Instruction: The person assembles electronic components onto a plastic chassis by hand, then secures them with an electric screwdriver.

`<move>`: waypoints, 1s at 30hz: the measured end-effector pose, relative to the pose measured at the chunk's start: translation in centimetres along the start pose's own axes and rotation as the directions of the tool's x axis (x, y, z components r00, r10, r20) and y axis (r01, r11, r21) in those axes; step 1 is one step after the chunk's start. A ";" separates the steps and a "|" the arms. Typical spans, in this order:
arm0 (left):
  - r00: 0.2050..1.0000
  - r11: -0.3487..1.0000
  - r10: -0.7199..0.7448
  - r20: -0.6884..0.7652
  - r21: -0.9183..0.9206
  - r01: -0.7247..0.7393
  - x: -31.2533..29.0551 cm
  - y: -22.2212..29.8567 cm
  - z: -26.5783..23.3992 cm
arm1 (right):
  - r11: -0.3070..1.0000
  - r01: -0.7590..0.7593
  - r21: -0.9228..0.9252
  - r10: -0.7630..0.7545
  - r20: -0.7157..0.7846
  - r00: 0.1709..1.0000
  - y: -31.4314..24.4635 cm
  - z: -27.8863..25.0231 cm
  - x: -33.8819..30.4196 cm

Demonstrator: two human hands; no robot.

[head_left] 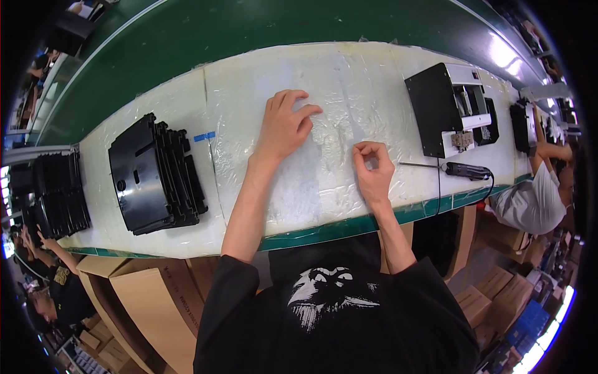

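My left hand (288, 124) hovers over the middle of the plastic-covered white table mat (293, 193). Its fingers are apart and loosely bent, with nothing in them. To the right and a little nearer, my right hand (375, 171) has its thumb and forefinger pressed together in a pinch. Whatever they hold, if anything, is too small to tell. A stack of black plastic panels (156, 177) stands left of my hands, beside a strip of blue tape (204, 136). Right of my right hand lies a black electric screwdriver (467, 171), its long bit pointing toward that hand.
A black and white screw feeder (445, 112) stands at the right, behind the screwdriver. Past the far edge runs a green surface (249, 31). More black panels (59, 193) are stacked far left. A cardboard box (156, 305) stands below the table. Co-workers (529, 199) sit at both sides.
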State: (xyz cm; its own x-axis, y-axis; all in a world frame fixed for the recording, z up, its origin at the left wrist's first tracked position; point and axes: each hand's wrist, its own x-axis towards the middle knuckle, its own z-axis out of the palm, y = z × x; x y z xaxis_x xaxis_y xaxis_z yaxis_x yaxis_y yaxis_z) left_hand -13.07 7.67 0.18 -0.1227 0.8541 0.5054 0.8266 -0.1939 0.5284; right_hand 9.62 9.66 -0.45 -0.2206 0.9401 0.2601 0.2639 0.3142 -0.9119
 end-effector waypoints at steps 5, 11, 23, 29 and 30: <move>0.996 1.000 -0.005 0.090 0.026 0.003 -0.1 0.1 0.3 | 0.999 0.009 -0.050 -0.009 0.000 1.000 0.2 0.0 0.1; 0.991 0.996 0.032 0.131 0.076 -0.042 0.4 0.5 0.1 | 0.999 -0.003 -0.037 0.002 -0.010 1.000 0.2 0.0 0.3; 0.990 1.000 -0.003 0.140 0.017 0.001 0.0 0.6 0.0 | 0.999 -0.027 -0.047 0.027 0.008 1.000 0.1 -0.1 -0.2; 0.994 0.997 -0.048 0.099 -0.062 0.054 0.2 0.2 0.0 | 1.000 0.007 -0.003 -0.007 -0.037 0.999 0.5 0.1 0.0; 0.993 0.996 -0.055 0.102 -0.058 0.061 0.2 0.1 0.0 | 1.000 0.019 0.014 -0.018 -0.049 0.999 0.5 0.2 0.1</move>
State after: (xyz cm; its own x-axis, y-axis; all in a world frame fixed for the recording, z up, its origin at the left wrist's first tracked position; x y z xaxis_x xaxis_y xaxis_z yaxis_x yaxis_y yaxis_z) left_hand -13.08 7.83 0.34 -0.1114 0.9081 0.4036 0.7845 -0.1689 0.5967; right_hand 9.54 9.87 -0.95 -0.1789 0.9395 0.2921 0.2462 0.3302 -0.9112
